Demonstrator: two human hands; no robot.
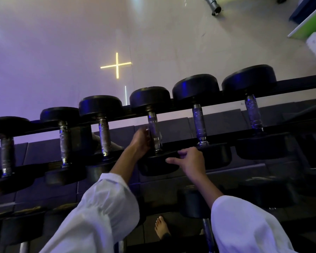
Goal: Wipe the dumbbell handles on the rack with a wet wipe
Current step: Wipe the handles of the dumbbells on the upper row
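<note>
The left hand [140, 141] grips the knurled steel dumbbell handle [154, 132], which runs away from the person; the relaxed right hand [190, 159] rests on its near black head [157, 166].

The left hand [140, 141] curls round a handle [154, 125], its fingertips hidden behind it. A pale film there is too blurred to tell as a wipe. The right hand [190, 161] hides its far fingers, so its hold is unclear. The leftmost dumbbell [5, 148] is cut by the left edge. White sleeves [102, 212] cover part of the dark lower dumbbells [195, 203].
</note>
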